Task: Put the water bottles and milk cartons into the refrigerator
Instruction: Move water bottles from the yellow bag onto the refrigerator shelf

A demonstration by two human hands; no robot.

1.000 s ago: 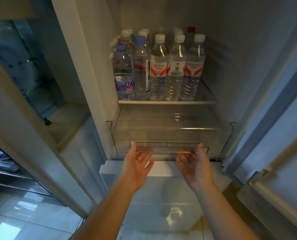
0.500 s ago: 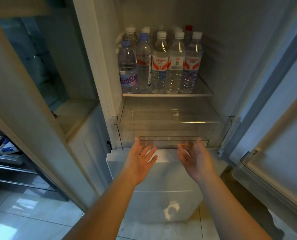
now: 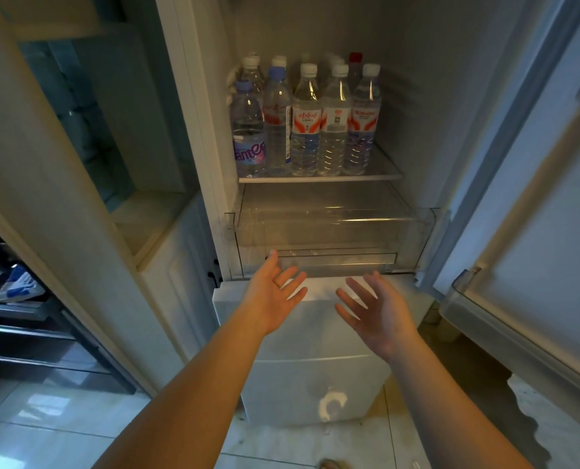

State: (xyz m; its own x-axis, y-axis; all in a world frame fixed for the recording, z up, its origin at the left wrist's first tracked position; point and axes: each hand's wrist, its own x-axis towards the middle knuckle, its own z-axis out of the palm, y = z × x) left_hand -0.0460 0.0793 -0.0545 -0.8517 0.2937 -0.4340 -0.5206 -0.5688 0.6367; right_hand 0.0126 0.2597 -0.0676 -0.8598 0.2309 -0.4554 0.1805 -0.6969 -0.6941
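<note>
Grip of left hand [image 3: 272, 301] slack, right hand [image 3: 376, 311] likewise, both empty

Both hands now off the drawer [image 3: 332, 231]: 1 s ago fingers sat at its front lip. Left hand [image 3: 275, 296] and right hand [image 3: 373, 309] sit lower, palms up, fingers spread, in front of the freezer door [image 3: 315, 367]. Drawer looks pushed further in vs before.

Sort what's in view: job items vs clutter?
Job: clear plastic water bottles on the glass fridge shelf; empty clear plastic drawer; left hand and right hand, both open, empty.
Clutter: blue-and-white item on dark rack, left.
</note>
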